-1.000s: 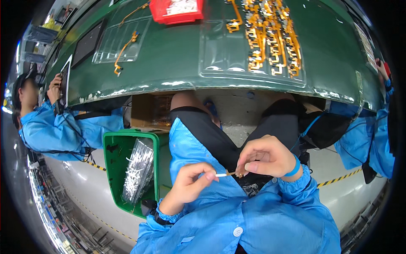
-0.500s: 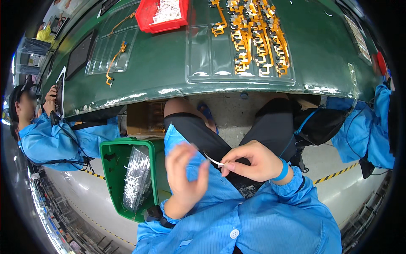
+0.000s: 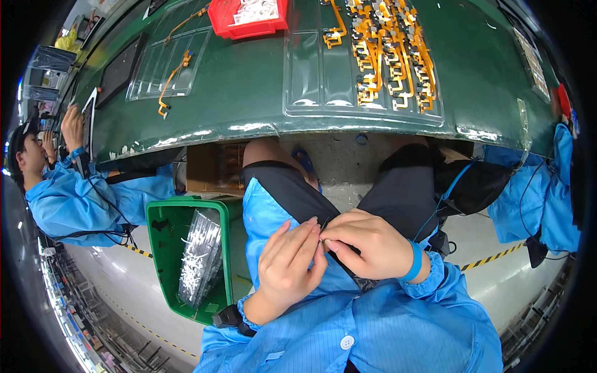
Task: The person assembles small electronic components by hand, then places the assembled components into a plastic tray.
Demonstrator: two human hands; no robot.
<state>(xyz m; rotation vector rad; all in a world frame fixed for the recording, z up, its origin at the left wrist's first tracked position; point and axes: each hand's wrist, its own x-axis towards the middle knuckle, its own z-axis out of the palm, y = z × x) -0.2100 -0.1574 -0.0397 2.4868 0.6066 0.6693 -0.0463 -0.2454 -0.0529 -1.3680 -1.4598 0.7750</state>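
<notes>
Over my lap, my left hand (image 3: 291, 264) and my right hand (image 3: 367, 242) meet at the fingertips. Both are closed in a pinch on one small thin piece, mostly hidden; a dark sliver of it shows between the fingers. A blue band circles my right wrist. On the table ahead lies a clear plastic tray (image 3: 305, 74) with rows of orange flex cables (image 3: 373, 62) in its right part. A single flex cable (image 3: 174, 81) rests at the edge of another clear tray (image 3: 146, 78) to the left.
A red bin (image 3: 252, 28) of small white pieces stands on the green table (image 3: 236, 93). By my left leg, a green bin (image 3: 160, 261) holds clear plastic and white strips (image 3: 199, 261). A co-worker (image 3: 74, 199) in blue sits left; another blue sleeve (image 3: 528, 199) shows right.
My left hand has moved right and closed against my right fingertips. The white curved strip that stuck out of my right hand no longer shows. The co-worker at left raised a hand.
</notes>
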